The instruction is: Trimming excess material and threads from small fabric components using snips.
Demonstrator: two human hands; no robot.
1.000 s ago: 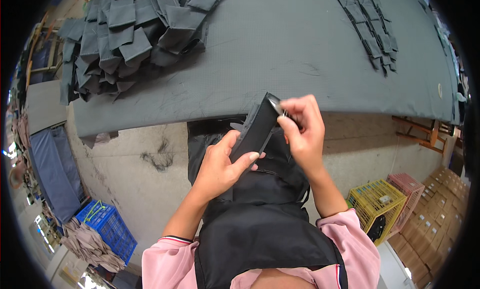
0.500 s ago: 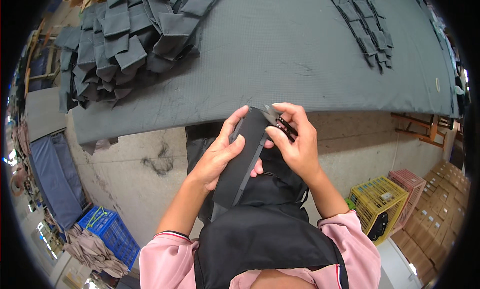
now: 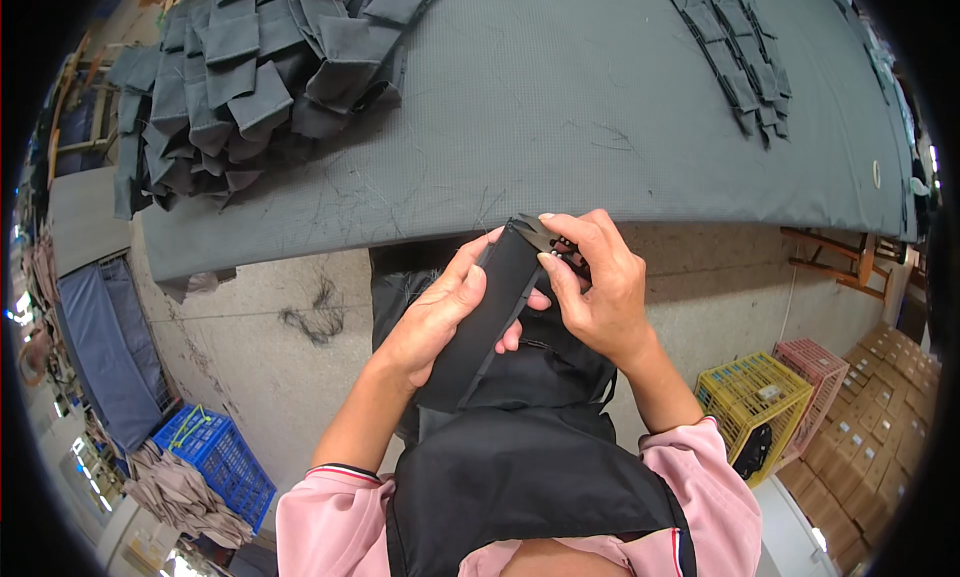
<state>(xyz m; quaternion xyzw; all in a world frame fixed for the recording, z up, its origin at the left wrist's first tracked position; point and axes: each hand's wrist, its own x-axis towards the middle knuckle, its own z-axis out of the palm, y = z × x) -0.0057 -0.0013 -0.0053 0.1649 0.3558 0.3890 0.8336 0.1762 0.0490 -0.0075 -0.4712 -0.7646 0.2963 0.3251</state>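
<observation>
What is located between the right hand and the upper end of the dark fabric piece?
The head view shows small snips, held by the right hand, their blades at the top of the dark fabric piece.

Snips [image 3: 533, 234] partly hidden, fabric pile [image 3: 232, 81] cut off

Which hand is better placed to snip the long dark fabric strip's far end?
Probably the right hand: its fingers hold small silver metal snips at that end, while the left hand holds the strip.
</observation>
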